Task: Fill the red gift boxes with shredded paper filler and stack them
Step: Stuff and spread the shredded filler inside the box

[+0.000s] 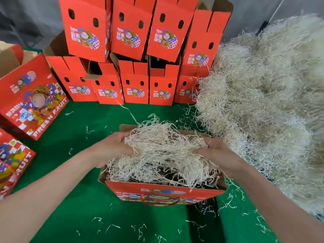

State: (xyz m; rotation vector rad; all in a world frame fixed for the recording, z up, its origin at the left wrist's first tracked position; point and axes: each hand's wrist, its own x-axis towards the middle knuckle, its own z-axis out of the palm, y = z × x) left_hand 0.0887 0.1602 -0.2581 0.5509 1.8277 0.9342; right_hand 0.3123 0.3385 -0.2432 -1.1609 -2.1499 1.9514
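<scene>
An open red gift box point(157, 192) with a red cord handle stands on the green table in front of me. A clump of pale shredded paper filler point(161, 151) sits in and above its opening. My left hand point(112, 148) grips the clump's left side at the box's left wall. My right hand point(215, 151) holds the clump's right side, over the box's right wall. Both hands press inward on the filler. The bottom of the box is hidden under the paper.
A big heap of shredded paper point(263, 95) fills the right side. Two tiers of open red boxes point(133, 67) are stacked at the back. More red boxes point(31, 100) lie at the left edge. Loose paper strands point(140, 227) litter the green tablecloth point(91, 120).
</scene>
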